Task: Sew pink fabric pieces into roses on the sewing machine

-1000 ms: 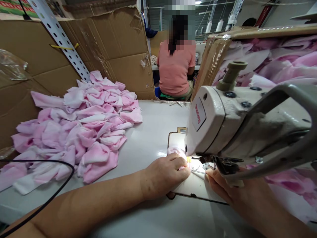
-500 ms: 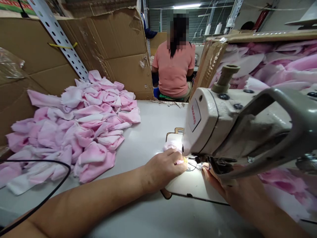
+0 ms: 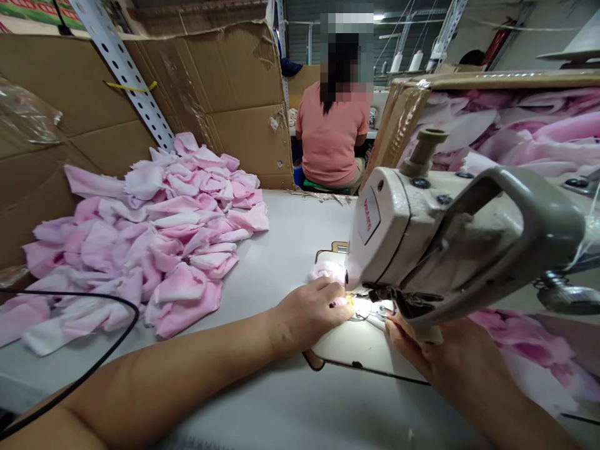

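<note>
My left hand (image 3: 309, 315) lies on the white table with its fingers closed on a small pink fabric piece (image 3: 325, 272) at the needle of the cream sewing machine (image 3: 422, 231). The lit needle area is just right of my fingertips. My right hand (image 3: 440, 359) sits under the machine head; its fingertips reach toward the needle from the right and are mostly hidden by the machine.
A large heap of pink and white fabric pieces (image 3: 140, 244) covers the table's left side, before cardboard walls (image 3: 225, 100). A black cable (image 3: 94, 312) loops at front left. A person in a salmon shirt (image 3: 332, 137) sits ahead, back turned. Pink fabric (image 3: 539, 350) piles at right.
The view shifted slightly. My left hand stays at the needle with the pink piece, and my right hand stays under the machine head.
</note>
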Tool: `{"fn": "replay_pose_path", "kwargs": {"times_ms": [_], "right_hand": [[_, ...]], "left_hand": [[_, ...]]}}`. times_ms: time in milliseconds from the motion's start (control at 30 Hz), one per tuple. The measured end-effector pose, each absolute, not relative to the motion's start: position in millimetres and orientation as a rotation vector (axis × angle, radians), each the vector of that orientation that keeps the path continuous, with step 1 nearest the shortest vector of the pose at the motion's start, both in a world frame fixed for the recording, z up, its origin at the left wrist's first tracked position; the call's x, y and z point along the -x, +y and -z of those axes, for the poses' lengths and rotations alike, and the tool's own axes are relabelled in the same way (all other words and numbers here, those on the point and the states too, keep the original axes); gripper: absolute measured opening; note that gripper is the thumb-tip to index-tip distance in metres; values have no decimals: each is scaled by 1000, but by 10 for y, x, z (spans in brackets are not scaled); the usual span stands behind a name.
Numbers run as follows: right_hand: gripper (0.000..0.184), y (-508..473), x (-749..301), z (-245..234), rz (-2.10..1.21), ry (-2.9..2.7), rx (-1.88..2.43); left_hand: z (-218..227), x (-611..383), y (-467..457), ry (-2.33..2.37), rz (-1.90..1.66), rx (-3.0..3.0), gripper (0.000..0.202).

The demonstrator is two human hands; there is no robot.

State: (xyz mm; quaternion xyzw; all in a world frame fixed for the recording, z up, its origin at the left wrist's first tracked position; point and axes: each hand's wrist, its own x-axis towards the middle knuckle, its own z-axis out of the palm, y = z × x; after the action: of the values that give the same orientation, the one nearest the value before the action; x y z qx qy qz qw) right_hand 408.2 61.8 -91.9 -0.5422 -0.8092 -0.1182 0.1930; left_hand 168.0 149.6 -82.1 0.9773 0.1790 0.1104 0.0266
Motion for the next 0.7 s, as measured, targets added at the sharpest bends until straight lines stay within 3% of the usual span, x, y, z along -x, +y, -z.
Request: {"fn": "replay_pose_path", "kwargs": {"times_ms": [67, 167, 300, 633, 700], "right_hand": [[31, 619, -4084, 921, 322, -2283, 1516], [28, 620, -4074, 931, 329, -2317, 1479], [24, 607, -4078, 984, 314, -2337, 1427], [32, 662, -4328, 1129, 607, -2659, 1123], [29, 684, -4347, 1143, 706, -2668, 1068]], "left_hand": [[817, -1673, 1480, 555, -385, -3020, 47], [817, -1659, 1464, 569, -446, -3058, 20], [848, -1616, 1474, 580, -510, -3067, 13], [899, -1537, 1598, 867, -746, -2921, 21], [888, -1543, 1590, 1063, -816, -2852, 35]]}}
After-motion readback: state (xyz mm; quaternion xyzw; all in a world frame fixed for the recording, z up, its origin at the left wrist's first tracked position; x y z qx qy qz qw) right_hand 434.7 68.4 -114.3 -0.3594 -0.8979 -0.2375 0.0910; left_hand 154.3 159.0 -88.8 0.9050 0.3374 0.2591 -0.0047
